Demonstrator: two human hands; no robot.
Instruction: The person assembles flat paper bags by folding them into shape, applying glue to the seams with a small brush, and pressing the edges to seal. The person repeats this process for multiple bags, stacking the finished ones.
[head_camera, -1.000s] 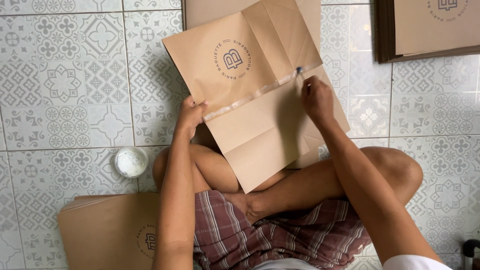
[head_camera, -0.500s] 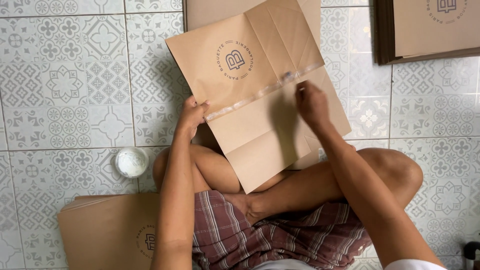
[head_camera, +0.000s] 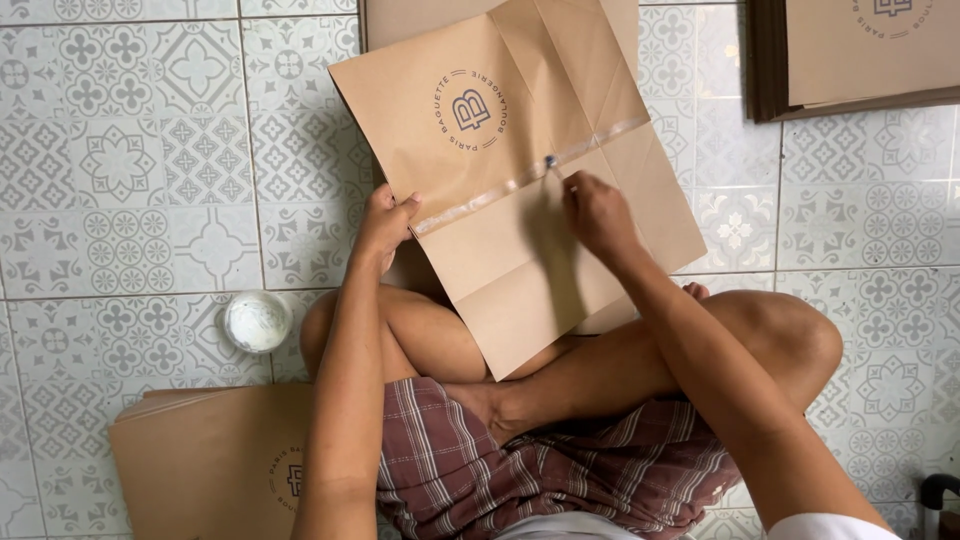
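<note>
Right hand (head_camera: 598, 215) slid leftward along glossy strip (head_camera: 530, 178) on paper bag (head_camera: 510, 170) (now mid-strip, previously right end).

Left hand (head_camera: 385, 222): bare, no ring, watch or glove seen; shown left of the frame's centre.
Right hand (head_camera: 598, 213): bare, likewise unadorned; shown just right of centre.
Forearms: uncovered along their whole visible length, no sleeves reaching them.
Shorts (head_camera: 560, 470): checked cloth in dark red with thin white and grey lines, creased, seen in the lower middle of the frame.
Shirt (head_camera: 830, 527): a white edge is seen at the lower right, and a pale strip at the bottom centre.
Legs: bare below the shorts.
Feet: bare, no footwear seen.
</note>
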